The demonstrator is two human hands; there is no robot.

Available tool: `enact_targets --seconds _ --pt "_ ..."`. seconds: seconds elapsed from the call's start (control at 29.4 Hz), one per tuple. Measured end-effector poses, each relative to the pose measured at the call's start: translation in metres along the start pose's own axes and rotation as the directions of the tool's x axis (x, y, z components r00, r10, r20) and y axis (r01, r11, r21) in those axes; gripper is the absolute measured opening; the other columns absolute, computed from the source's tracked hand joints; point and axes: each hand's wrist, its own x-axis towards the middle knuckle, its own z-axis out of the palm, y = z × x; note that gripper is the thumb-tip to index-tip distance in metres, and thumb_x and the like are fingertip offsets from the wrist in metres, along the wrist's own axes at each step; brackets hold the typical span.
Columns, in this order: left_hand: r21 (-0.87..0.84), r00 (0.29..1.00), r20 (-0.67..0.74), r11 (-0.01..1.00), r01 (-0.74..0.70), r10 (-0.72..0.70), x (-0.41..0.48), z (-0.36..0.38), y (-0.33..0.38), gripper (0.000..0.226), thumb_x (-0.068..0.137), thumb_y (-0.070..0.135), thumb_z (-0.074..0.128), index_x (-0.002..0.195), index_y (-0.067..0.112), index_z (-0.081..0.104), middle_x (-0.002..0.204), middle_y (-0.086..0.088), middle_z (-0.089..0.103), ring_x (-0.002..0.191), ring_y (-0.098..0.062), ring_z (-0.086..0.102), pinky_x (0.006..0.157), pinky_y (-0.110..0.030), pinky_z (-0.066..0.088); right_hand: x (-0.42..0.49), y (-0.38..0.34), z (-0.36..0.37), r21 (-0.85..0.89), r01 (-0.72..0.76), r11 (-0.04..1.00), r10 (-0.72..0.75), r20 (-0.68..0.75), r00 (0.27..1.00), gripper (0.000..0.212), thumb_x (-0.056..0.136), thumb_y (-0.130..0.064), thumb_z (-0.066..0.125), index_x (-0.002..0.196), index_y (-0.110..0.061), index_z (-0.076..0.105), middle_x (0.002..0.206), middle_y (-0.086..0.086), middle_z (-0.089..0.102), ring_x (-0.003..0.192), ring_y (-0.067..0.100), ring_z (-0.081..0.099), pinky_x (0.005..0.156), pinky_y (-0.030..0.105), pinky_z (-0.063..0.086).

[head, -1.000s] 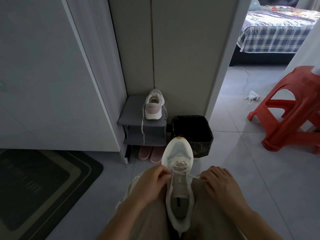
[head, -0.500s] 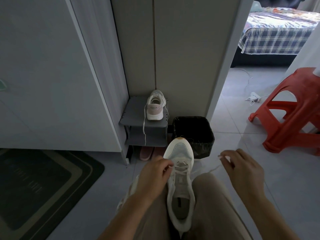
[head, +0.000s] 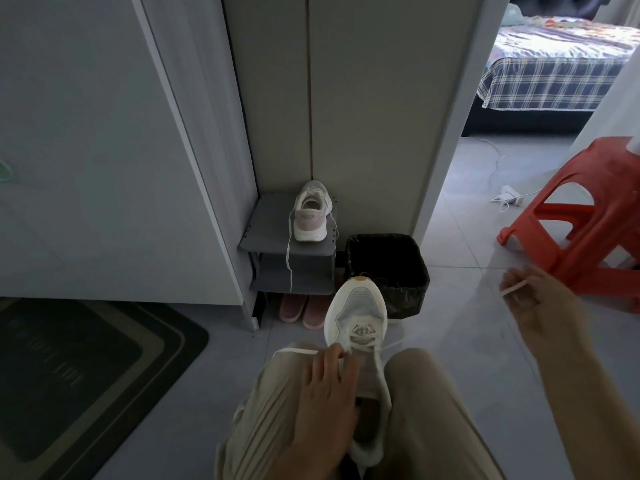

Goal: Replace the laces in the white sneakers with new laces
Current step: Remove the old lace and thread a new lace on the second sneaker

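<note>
White sneaker (head: 356, 306) is wedged between the knees, near centre, toe pointed far. Lace (head: 298, 350) is threaded through the lowest eyelets. One end is pinched by the left hand (head: 325, 393) at the shoe's left edge, the other by the right hand (head: 540, 306), raised well right. Early lacing is judged; next, ends are to be evened and crossed upward. Second sneaker (head: 311, 216) is set on the far shelf (head: 266, 233)

A dark doormat (head: 86, 382) lies in the lower left of the frame on the grey tiled floor (head: 467, 341). At centre a small grey shoe rack (head: 270, 233) stands against the pale cupboard (head: 363, 116), with pink slippers (head: 301, 308) tucked under it. Just right of the rack is a black bin (head: 405, 296) lined with a bag. A red plastic stool (head: 595, 216) stands at the right edge, and a white charger (head: 507, 195) lies on the floor near it. A bed (head: 554, 71) with a checked cover shows in the upper right. My beige trousers (head: 433, 410) fill the bottom.
</note>
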Motion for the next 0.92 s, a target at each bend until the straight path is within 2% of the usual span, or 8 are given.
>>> enact_targets --seconds 0.2,0.37,0.48,0.61,0.68,0.78,0.85,0.92 --pt "0.001 0.962 -0.172 0.976 -0.216 0.213 0.008 -0.006 0.004 0.032 0.056 0.025 0.075 0.077 0.023 0.051 0.074 0.005 0.058 0.071 -0.009 0.052 0.06 -0.021 0.05 0.016 -0.044 -0.001 -0.038 0.1 0.994 -0.101 -0.012 0.995 0.02 0.094 -0.005 0.044 0.077 -0.015 0.049 0.058 -0.007 0.068 0.055 0.001 0.063 0.053 0.013 0.051" --pt "-0.035 0.895 -0.349 0.951 -0.308 0.277 -0.001 -0.003 -0.006 0.012 0.074 0.026 0.051 0.08 0.022 0.042 0.08 0.007 0.056 0.079 -0.006 0.045 0.074 -0.022 0.039 0.002 -0.039 0.005 -0.265 0.116 0.957 -0.055 0.226 0.972 0.021 0.071 -0.012 0.067 0.089 -0.005 0.059 0.069 -0.002 0.071 0.042 0.001 0.044 0.036 0.01 0.033" --pt "-0.096 0.944 -0.26 0.967 -0.235 0.203 -0.003 -0.005 -0.005 0.013 0.074 0.029 0.051 0.079 0.025 0.039 0.075 0.009 0.059 0.078 -0.001 0.043 0.077 -0.02 0.039 -0.036 -0.003 0.021 -0.463 0.159 0.872 0.049 0.405 0.913 0.017 0.072 -0.014 0.065 0.087 -0.006 0.063 0.075 0.004 0.072 0.04 0.002 0.034 0.038 0.01 0.028" --pt "-0.371 1.0 -0.027 0.929 -0.009 -0.002 0.001 -0.043 0.01 0.008 0.085 0.033 0.059 0.09 0.027 0.06 0.071 0.024 0.047 0.077 0.011 0.047 0.073 -0.004 0.035 -0.082 0.032 0.039 -0.655 0.385 0.65 0.126 0.592 0.796 0.022 0.081 0.003 0.062 0.077 -0.017 0.068 0.071 -0.004 0.071 0.054 -0.001 0.054 0.055 0.008 0.042" --pt "-0.682 0.967 0.186 0.685 0.254 -0.173 0.003 -0.056 0.018 0.022 0.088 0.032 0.06 0.093 0.011 0.066 0.06 0.018 0.05 0.061 0.007 0.052 0.057 -0.009 0.038 -0.099 0.042 0.04 -0.679 0.479 0.557 0.229 0.679 0.697 0.023 0.079 -0.003 0.067 0.075 -0.025 0.067 0.073 -0.014 0.07 0.062 -0.001 0.061 0.061 0.01 0.046" --pt "-0.862 0.823 0.493 -0.029 0.506 -0.281 0.01 -0.062 0.024 0.021 0.089 0.017 0.058 0.083 -0.003 0.063 0.048 0.005 0.046 0.039 -0.006 0.034 0.039 -0.017 0.021 -0.113 0.05 0.034 -0.673 0.59 0.445 0.319 0.735 0.598 0.029 0.078 -0.011 0.071 0.071 -0.039 0.064 0.074 -0.02 0.066 0.061 0.002 0.06 0.059 0.011 0.045" --pt "-0.805 0.739 0.594 -0.238 0.544 -0.319 0.013 -0.06 0.023 0.013 0.084 0.014 0.059 0.078 0.002 0.06 0.049 0.0 0.045 0.035 -0.006 0.032 0.035 -0.016 0.017 -0.114 0.05 0.027 -0.641 0.639 0.425 0.27 0.764 0.586 0.03 0.077 -0.016 0.072 0.067 -0.043 0.064 0.076 -0.013 0.067 0.064 0.005 0.06 0.059 0.014 0.047" --pt "-0.782 0.708 0.624 -0.249 0.572 -0.331 0.015 -0.063 0.02 0.011 0.082 0.014 0.061 0.079 0.004 0.06 0.049 0.001 0.048 0.034 -0.005 0.033 0.032 -0.014 0.018 -0.112 0.046 0.02 -0.63 0.64 0.441 0.255 0.771 0.583 0.01 0.073 -0.032 0.068 0.072 -0.042 0.066 0.079 -0.004 0.066 0.07 0.011 0.061 0.064 0.023 0.05"
